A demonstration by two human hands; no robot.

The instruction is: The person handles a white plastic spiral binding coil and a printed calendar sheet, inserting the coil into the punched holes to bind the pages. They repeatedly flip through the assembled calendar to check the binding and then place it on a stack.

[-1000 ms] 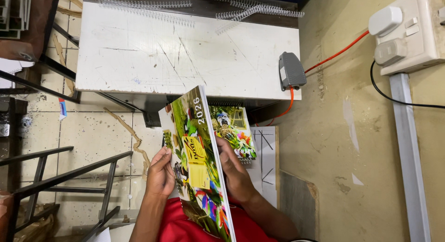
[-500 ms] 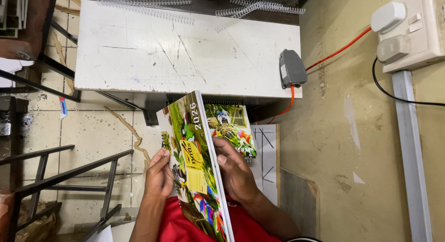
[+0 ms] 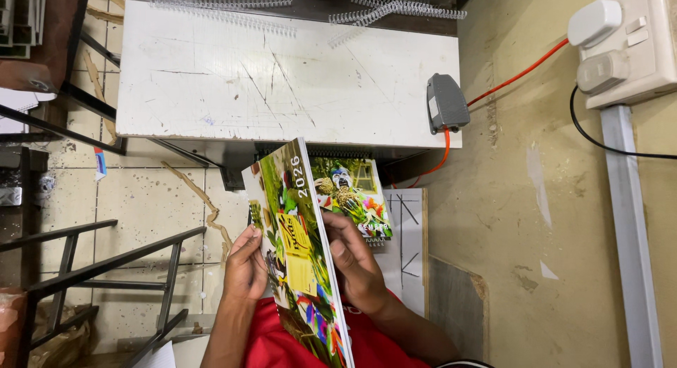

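A colourful calendar (image 3: 300,248) with bright green, yellow and red pictures stands on edge between my hands, its cover tilted to the left. My left hand (image 3: 245,266) grips its left side, fingers curled over the edge. My right hand (image 3: 356,262) holds the right side from behind, fingers spread on the pages. A second colourful printed piece (image 3: 352,192) with a spiral edge lies just beyond, partly hidden by the calendar.
A scratched white table (image 3: 211,79) stands ahead, with metal binding coils (image 3: 218,1) along its far edge. A grey foot pedal (image 3: 446,103) with an orange cable hangs at its right. Wall sockets (image 3: 620,51) are at right; a dark metal frame (image 3: 92,269) at left.
The calendar and both hands have shifted slightly; my right hand's fingers have spread further over the back pages.
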